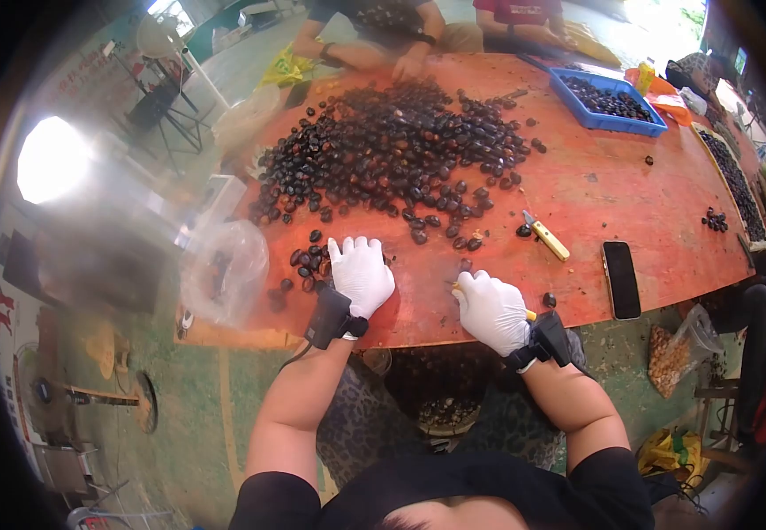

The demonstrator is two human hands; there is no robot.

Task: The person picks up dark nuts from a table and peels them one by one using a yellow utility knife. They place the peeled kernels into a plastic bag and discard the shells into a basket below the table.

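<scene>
My left hand (pixel 362 276), in a white glove, rests at the edge of a small group of dark nuts (pixel 309 258); its fingers are slightly apart and nothing shows in them. The white-gloved right hand (pixel 491 309) is closed around a knife (pixel 531 315); the yellow handle end sticks out near the wrist, and the blade is hard to make out. One dark nut (pixel 466 264) lies just beyond the right fingers. A large heap of dark nuts (pixel 383 150) covers the middle of the red table (pixel 577 194).
A second yellow-handled knife (pixel 549 240) and a phone (pixel 621 280) lie to the right. Farther off are a blue tray (pixel 650 129) of nuts and a long tray (pixel 756 231). A clear plastic bag (pixel 224 274) is at the left edge. Other people sit across the table.
</scene>
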